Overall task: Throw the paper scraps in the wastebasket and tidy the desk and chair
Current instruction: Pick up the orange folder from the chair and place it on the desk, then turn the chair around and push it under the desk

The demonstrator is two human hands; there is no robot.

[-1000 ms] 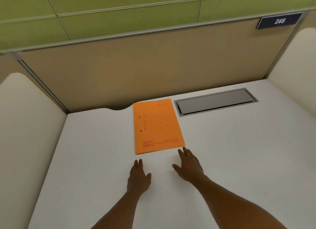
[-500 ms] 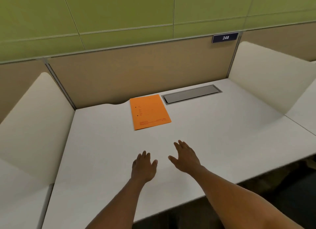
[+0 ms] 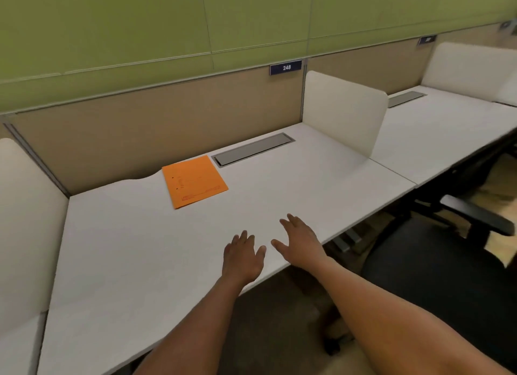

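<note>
An orange folder (image 3: 194,181) lies flat on the white desk (image 3: 120,251), near the back panel. My left hand (image 3: 242,254) and my right hand (image 3: 300,240) hover side by side over the desk's front edge, fingers straight, holding nothing. Both are well short of the folder. A black office chair (image 3: 436,274) stands to the right of the desk, its armrest (image 3: 478,215) pointing out. No paper scraps or wastebasket show in this view.
A grey cable hatch (image 3: 251,148) is set into the desk behind the folder. White dividers stand at the left (image 3: 25,220) and right (image 3: 344,111). A neighbouring desk (image 3: 436,128) continues to the right. A number plate 248 (image 3: 286,67) hangs on the panel.
The view has pulled back and swung right, bringing the chair and neighbouring desk into sight. Both hands have drawn away from the folder to the desk's front edge, still holding nothing.
</note>
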